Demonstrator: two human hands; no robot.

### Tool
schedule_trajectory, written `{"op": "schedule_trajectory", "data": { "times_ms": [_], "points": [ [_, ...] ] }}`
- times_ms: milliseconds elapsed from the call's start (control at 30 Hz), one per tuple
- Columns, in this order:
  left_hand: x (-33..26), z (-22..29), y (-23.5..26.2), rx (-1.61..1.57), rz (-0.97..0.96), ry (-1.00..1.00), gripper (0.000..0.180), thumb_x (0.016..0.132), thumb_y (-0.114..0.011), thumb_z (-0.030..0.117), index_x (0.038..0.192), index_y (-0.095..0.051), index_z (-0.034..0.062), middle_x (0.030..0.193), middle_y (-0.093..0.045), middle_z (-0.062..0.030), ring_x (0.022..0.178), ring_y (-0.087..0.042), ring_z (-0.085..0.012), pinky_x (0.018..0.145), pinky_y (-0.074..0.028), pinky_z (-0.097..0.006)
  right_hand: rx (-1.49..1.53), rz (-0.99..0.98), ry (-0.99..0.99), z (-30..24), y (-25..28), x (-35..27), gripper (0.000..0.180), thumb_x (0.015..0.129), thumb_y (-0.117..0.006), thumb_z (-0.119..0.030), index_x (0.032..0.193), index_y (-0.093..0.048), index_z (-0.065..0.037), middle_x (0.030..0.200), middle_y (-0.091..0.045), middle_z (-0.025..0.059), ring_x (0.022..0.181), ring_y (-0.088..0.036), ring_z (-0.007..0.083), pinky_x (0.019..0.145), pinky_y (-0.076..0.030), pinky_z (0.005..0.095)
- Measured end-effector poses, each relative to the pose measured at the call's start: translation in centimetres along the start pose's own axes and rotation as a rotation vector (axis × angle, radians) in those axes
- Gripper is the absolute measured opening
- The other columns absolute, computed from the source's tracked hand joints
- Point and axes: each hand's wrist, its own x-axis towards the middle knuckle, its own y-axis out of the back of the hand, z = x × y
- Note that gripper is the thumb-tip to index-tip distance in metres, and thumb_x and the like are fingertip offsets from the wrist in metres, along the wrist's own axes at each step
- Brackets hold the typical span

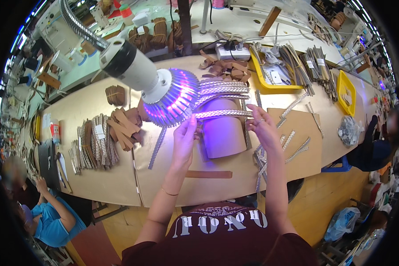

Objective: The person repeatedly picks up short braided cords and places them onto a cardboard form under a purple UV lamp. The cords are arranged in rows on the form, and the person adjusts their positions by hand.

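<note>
A silvery braided strap is stretched level across a curved, brown-covered form. My left hand pinches its left end, close under the lamp. At the other end, the fingers of my right hand close on the strap. Several more braided straps lie side by side across the far part of the form. A lamp with a finned head casts purple light over the form and my left hand; its head hides part of the straps' left ends.
Left of the lamp lie a bundle of braided straps and brown strips. A flat brown strip rests near the front edge. Loose braided pieces lie on a board at right. Yellow trays stand behind. A person in blue sits at left.
</note>
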Motion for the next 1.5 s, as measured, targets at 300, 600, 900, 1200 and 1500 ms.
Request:
{"op": "schedule_trajectory", "data": {
  "times_ms": [300, 600, 900, 1200, 1500],
  "points": [
    [3.1, 3.7, -1.2, 0.486, 0.080, -0.586, 0.022, 0.100, -0.057, 0.023, 0.091, -0.065, 0.0043, 0.075, -0.053, 0.0046, 0.069, -0.045, -0.0035, 0.062, -0.036, -0.022, -0.108, -0.056, 0.494, -5.1, -3.1, 2.6, 0.019, 0.093, -0.068, -0.014, 0.105, -0.062, 0.000, 0.087, -0.061, -0.0011, 0.073, -0.053, 0.0045, 0.062, -0.044, 0.0208],
    [-3.2, 1.8, 6.5, 1.028, 0.137, -0.431, 0.017, 0.089, -0.069, 0.016, 0.100, -0.069, 0.0028, 0.079, -0.062, -0.0043, 0.074, -0.055, -0.0128, 0.071, -0.043, -0.028, -0.697, 0.450, 0.640, -3.6, -1.7, 0.2, 0.031, 0.089, -0.072, -0.026, 0.106, -0.065, -0.001, 0.098, -0.060, 0.0062, 0.072, -0.049, 0.0117, 0.064, -0.045, 0.0274],
    [-12.6, -2.8, 8.7, 1.068, 0.249, -0.251, 0.021, 0.087, -0.068, 0.007, 0.107, -0.069, 0.0003, 0.110, -0.054, -0.0144, 0.096, -0.059, -0.0270, 0.085, -0.047, -0.037, -0.899, -0.651, 0.284, 1.5, -5.9, -11.4, 0.015, 0.088, -0.069, -0.019, 0.096, -0.065, -0.006, 0.086, -0.061, 0.0078, 0.071, -0.062, 0.0209, 0.062, -0.050, 0.0352],
    [-11.9, -4.0, 8.6, 1.032, 0.318, -0.292, 0.008, 0.080, -0.073, 0.004, 0.086, -0.068, 0.0020, 0.101, -0.058, -0.0119, 0.091, -0.060, -0.0257, 0.082, -0.047, -0.036, -1.179, -0.602, 0.389, 8.1, -9.0, -11.6, 0.031, 0.084, -0.071, -0.023, 0.112, -0.061, -0.013, 0.098, -0.057, 0.0107, 0.086, -0.062, 0.0323, 0.070, -0.052, 0.0428],
    [-12.8, -5.6, 9.8, 1.197, 0.190, -0.604, 0.014, 0.078, -0.072, 0.000, 0.088, -0.064, 0.0060, 0.094, -0.064, -0.0067, 0.087, -0.062, -0.0253, 0.079, -0.043, -0.037, -1.237, -0.622, 0.342, 9.1, -10.5, -10.9, 0.040, 0.077, -0.077, -0.024, 0.112, -0.061, -0.013, 0.105, -0.055, 0.0100, 0.091, -0.061, 0.0314, 0.075, -0.050, 0.0433]
  ]
}}
